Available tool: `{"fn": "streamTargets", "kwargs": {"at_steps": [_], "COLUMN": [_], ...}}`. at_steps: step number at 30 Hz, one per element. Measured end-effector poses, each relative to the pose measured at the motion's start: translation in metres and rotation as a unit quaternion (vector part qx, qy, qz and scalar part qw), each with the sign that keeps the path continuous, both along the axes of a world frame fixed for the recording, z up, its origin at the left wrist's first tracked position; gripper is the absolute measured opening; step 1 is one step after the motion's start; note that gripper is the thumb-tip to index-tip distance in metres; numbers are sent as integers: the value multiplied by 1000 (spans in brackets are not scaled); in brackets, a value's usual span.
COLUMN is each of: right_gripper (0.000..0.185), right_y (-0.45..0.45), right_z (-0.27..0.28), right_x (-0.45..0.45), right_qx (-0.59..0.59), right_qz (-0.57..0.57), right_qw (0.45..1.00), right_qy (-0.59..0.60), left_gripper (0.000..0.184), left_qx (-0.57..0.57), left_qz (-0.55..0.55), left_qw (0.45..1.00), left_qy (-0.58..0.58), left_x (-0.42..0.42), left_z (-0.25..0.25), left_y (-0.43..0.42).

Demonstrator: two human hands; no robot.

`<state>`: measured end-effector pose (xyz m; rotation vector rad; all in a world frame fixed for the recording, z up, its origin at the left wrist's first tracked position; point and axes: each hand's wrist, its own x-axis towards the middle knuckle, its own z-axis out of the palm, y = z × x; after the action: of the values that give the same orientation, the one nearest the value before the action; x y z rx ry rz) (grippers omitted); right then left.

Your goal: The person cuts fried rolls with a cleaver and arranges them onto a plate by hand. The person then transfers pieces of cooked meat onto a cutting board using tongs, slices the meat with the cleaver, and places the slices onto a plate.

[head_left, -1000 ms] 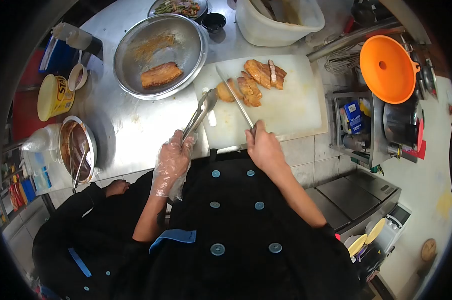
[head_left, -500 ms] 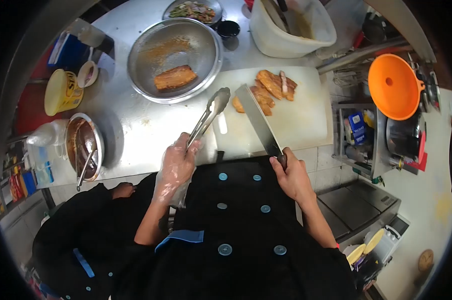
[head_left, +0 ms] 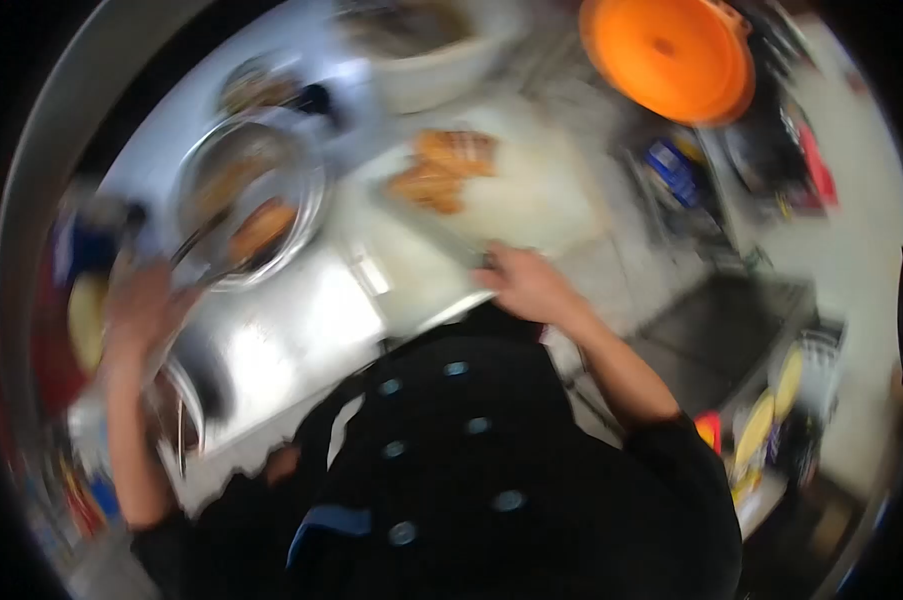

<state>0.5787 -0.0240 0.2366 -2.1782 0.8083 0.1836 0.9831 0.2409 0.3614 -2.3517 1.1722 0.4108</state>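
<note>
My left hand (head_left: 143, 310), in a clear plastic glove and blurred by motion, is closed on metal tongs (head_left: 203, 238). The tongs reach over the rim of a metal mesh strainer (head_left: 316, 205). Their tips are by a browned slab of meat (head_left: 262, 232) inside it; whether they grip it I cannot tell. On the white cutting board (head_left: 541, 210), my right hand (head_left: 526, 285) is closed round the handle of a broad knife (head_left: 433, 232). Its blade points away to the left, beside cut pieces of browned meat (head_left: 441, 172).
A white tub (head_left: 426, 80) stands behind the board. Past the strainer are a dish of chopped food (head_left: 256, 85) and a small dark cup (head_left: 314, 98). A sauce bowl (head_left: 186, 390) is near my left forearm. An orange colander (head_left: 671, 60) is at the upper right.
My left hand has moved left with the tongs, now over the strainer. My right hand still holds the knife by the cut meat. The view has turned and blurred.
</note>
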Motion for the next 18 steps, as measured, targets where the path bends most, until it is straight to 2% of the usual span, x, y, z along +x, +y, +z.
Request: {"fn": "streamTargets", "kwargs": {"at_steps": [1,3,6,7,8,11,12,16,18], "right_gripper": [34,34,33,33,33,33,33,31,32], "right_y": [8,24,47,23,25,26,25,15,11], "right_z": [2,1,11,-1,-3,-5,-5,-2,-6], "right_x": [4,20,35,23,24,20,21,24,33], "right_qx": [21,50,50,53,52,53,53,57,56], "right_qz": [-9,-10,-22,-35,-30,-39,-44,-36,-27], "right_qw": [999,999,998,998,998,998,997,998,998], "right_qy": [33,16,20,-1,-19,-19,-20,-9,13], "left_gripper": [55,43,36,32,28,25,25,30,38], "left_qx": [7,-34,-33,-60,-91,-82,-76,-155,-206], "left_qz": [-32,-37,-53,-41,-10,-59,-18,-57,3], "left_qw": [999,997,994,990,985,988,990,978,964], "left_qy": [15,51,93,118,144,114,120,129,169], "left_x": [20,26,46,41,44,55,50,50,31], "left_z": [-16,2,12,3,2,-3,1,5,20], "left_y": [-8,-13,11,-22,-15,7,7,29,44]}}
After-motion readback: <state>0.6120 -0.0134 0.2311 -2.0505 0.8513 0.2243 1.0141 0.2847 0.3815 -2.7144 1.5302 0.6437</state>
